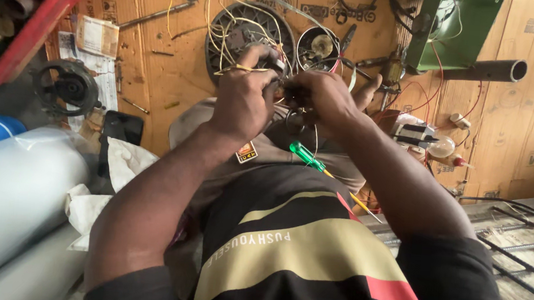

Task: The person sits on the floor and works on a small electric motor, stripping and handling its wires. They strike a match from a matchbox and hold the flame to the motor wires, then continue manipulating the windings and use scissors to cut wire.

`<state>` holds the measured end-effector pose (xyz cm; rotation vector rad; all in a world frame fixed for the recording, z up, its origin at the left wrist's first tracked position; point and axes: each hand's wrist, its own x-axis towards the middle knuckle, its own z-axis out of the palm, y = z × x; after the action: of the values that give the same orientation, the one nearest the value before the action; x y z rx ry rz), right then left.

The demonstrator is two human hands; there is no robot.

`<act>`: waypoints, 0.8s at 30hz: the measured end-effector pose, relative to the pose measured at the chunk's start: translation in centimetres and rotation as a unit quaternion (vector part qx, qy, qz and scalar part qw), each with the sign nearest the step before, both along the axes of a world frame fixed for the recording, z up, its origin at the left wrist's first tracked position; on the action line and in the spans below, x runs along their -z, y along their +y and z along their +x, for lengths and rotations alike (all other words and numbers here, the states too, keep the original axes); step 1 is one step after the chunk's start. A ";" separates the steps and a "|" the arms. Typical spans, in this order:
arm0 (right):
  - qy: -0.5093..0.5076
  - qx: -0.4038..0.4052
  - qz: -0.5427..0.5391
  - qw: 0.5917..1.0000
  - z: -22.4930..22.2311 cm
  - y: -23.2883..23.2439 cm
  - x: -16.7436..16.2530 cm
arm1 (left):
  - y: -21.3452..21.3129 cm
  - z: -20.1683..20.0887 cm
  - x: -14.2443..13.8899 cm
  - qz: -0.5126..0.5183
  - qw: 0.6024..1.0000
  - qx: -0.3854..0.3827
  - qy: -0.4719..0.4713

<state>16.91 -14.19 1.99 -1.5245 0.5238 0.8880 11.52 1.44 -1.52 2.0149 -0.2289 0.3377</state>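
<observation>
My left hand point(244, 96) is closed around a small dark part with a bundle of thin yellow-white wires point(228, 36) looping out of it. Pressed against it from the right, my right hand point(328, 98) pinches the same part and wires, fingers closed. What sits between the two hands is mostly hidden. A green-handled screwdriver point(309, 157) lies on my lap just below the hands, tip pointing down right. Behind the hands lies a round dark motor housing point(251, 25) on brown cardboard point(159, 65).
A small round can point(318, 46) with parts stands beside the housing. A grey pipe point(486, 70) and green metal piece point(457, 28) lie at the upper right. White cylinders point(10, 187), a black handwheel point(65, 86) and a red frame point(35, 24) are at left. Steel rebar point(519, 252) lies right.
</observation>
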 end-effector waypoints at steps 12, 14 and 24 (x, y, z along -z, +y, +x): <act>-0.413 -0.120 -0.134 0.893 -1.5 0.8 -0.2 | -0.2 0.0 -0.1 -0.025 0.999 0.011 0.029; 0.084 0.122 0.093 0.985 -0.1 1.7 -0.3 | -0.3 0.0 -0.1 -0.016 1.000 0.005 0.024; -0.582 -0.193 -0.186 0.768 -2.1 -0.2 -1.7 | -0.2 0.1 -0.2 -0.018 1.000 0.006 0.012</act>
<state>14.83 -14.42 3.68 -2.2406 -0.5945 -0.0355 11.62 1.25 -1.36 1.9803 -0.2170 0.3079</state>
